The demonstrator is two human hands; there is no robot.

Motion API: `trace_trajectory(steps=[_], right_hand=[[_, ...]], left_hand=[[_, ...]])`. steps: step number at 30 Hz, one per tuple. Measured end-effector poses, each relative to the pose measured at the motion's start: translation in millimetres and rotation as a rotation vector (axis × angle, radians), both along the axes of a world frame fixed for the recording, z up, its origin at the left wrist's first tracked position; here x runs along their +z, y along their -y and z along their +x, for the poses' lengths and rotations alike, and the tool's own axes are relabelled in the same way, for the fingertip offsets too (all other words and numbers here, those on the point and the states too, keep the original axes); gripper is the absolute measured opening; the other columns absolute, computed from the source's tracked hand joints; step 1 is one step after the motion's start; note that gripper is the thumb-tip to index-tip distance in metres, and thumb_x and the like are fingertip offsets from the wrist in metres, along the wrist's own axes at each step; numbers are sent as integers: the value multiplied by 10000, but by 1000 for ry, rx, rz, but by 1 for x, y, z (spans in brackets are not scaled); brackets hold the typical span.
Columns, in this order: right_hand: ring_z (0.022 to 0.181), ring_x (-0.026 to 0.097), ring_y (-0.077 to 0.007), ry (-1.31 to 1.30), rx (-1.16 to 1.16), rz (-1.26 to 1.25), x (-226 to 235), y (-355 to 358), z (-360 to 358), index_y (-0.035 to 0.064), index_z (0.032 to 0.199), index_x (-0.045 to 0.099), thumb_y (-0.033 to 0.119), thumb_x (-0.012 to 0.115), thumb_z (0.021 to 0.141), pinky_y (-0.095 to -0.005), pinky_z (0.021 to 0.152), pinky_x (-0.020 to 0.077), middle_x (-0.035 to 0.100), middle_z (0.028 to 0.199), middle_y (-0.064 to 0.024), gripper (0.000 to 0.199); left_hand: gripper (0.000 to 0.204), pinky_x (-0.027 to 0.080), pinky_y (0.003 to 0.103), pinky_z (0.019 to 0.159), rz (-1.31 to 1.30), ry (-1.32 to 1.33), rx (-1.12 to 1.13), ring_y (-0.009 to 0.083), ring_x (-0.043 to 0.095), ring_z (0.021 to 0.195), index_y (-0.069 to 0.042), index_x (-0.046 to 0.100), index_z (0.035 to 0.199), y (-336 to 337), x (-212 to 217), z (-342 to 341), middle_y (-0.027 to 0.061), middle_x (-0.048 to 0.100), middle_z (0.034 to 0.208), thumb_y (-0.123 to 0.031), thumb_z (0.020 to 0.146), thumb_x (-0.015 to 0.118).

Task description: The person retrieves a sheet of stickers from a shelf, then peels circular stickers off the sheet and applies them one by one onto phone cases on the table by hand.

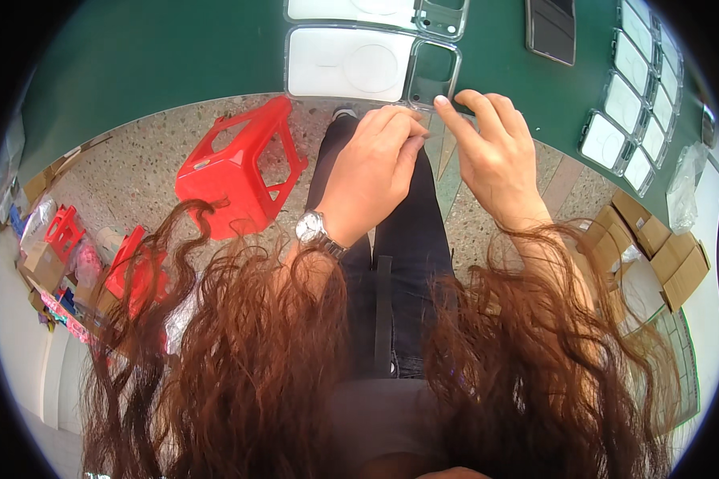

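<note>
At the near edge of the green table lies a clear phone case with a white back panel, a faint ring mark and a large camera opening. My left hand, with a watch on its wrist, is just below that case. Its thumb and fingers are pinched together; a faint see-through edge shows beside them, too unclear to name. My right hand is open, fingers spread, its index fingertip beside the lower corner of the camera opening. A second similar case lies just beyond, partly cut off by the view.
Several similar cases lie in rows on the table at the right. A dark phone lies at the far right. A red stool stands on the floor at my left. Cardboard boxes are at the lower right.
</note>
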State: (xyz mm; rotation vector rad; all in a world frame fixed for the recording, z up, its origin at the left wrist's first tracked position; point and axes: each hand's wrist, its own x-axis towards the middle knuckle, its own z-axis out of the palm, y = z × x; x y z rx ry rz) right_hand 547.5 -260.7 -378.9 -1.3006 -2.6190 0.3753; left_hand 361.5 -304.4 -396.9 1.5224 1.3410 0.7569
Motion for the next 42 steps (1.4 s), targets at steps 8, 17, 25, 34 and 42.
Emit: trace_trajectory(steps=[8, 17, 25, 34, 42], right_hand=[[1063, 580, -299, -338, -31, -371, 77, 5, 12, 27, 1235, 644, 166, 682, 888, -389, 901, 465, 640, 1143, -134, 375], [838, 674, -135, -836, -277, -592, 169, 75, -4, -12, 1087, 686, 20, 622, 955, -255, 757, 521, 728, 955, -102, 150], [833, 650, -86, -1364, -318, -685, 198, 58, -62, -12, 1121, 656, 51, 576, 1004, -208, 721, 495, 721, 961, -73, 155], [740, 648, -236, -1442, 404, 104, 436, 4, -27, -64, 1536, 196, 355, 731, 896, -329, 646, 532, 676, 1075, -241, 933], [729, 617, -230, -1449, 614, 168, 448, -120, 43, -50, 1552, 100, 514, 750, 850, -290, 590, 537, 609, 1147, -240, 1111]], left_hand=[[96, 505, 429, 771, -111, 48, -112, 396, 628, 910, -30, 600, 1000, -2, 80, -19, 185, 640, 953, -107, 953, 567], [196, 530, 340, 784, 167, -2, -208, 289, 696, 892, -39, 637, 1134, 21, 229, -70, 156, 706, 961, -137, 966, 610], [278, 576, 328, 852, -150, 682, 331, 190, 688, 990, 11, 561, 1259, 55, 234, -93, 130, 697, 1102, -107, 1008, 579], [180, 562, 269, 599, 196, 622, 505, 136, 673, 707, -36, 494, 1203, -67, 281, -145, 108, 696, 936, -97, 1034, 509], [249, 531, 258, 520, 491, 466, 664, 134, 673, 688, -8, 490, 1234, -277, 378, -212, 115, 705, 943, -98, 1009, 544]])
